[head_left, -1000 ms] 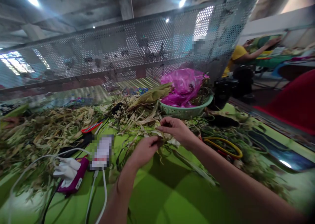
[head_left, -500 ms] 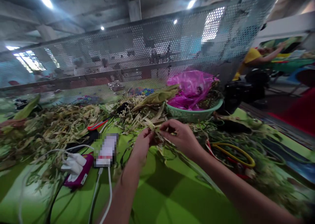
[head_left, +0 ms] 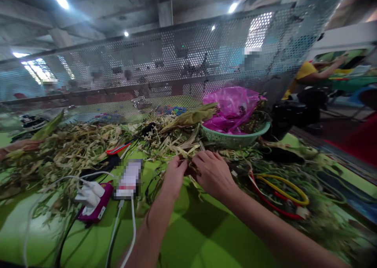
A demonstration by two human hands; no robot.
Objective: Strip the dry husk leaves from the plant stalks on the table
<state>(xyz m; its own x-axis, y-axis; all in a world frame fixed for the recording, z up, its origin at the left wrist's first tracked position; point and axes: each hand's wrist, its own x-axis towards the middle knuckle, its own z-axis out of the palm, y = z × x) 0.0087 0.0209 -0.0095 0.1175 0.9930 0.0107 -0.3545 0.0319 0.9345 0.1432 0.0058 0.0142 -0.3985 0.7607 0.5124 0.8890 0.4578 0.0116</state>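
Note:
Fingers closed, my left hand point(head_left: 174, 177) pinches pale strips that look like dried husk point(head_left: 185, 152) over the green table point(head_left: 191, 228). Close beside it, my right hand point(head_left: 214, 174) has its fingers curled down on the same strips. The fingertips nearly meet, and most of what lies between them is hidden. Loose husk ends hang below the hands. Just beyond them lies a heap of dry husk strips point(head_left: 165, 142), with a large whole husk point(head_left: 191, 118) on top.
A green basket point(head_left: 235, 139) holds a purple plastic bag point(head_left: 232, 103). On the left are a phone point(head_left: 129, 177), a purple power strip point(head_left: 98, 209), white cables and a red cutter point(head_left: 118, 149). Yellow-handled pliers point(head_left: 282, 185) lie right. Another person's hand point(head_left: 28, 145) reaches in at far left.
My right hand has moved in towards the left and turned its back up, fingers now curled over the strips. My left hand stays about where it was. The view has shifted slightly.

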